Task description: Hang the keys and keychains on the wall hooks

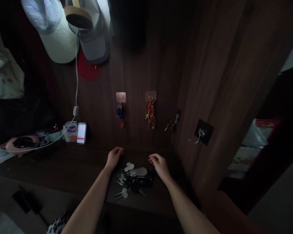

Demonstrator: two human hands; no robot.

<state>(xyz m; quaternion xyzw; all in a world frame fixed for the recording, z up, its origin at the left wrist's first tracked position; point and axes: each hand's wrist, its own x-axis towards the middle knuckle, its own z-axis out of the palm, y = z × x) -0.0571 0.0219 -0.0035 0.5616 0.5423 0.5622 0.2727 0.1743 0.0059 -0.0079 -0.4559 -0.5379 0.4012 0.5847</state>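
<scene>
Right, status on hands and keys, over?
Left hand, right hand: loosely curled, nothing visible in either. Keys: lying bunched between them, not held. No obstruction seen.

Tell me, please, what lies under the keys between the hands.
The keys rest on a dark surface, which shows around them. Whatever is directly beneath the keys, the grey oval piece or the black item is covered and cannot be seen.

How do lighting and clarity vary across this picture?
Head view: dim overall, with a bright patch near the grey cap at upper left; head view: the pale loose keys stand out, while the black item beside them sinks into shadow; head view: a small white item at left is pixelated, its detail unreadable.
</scene>
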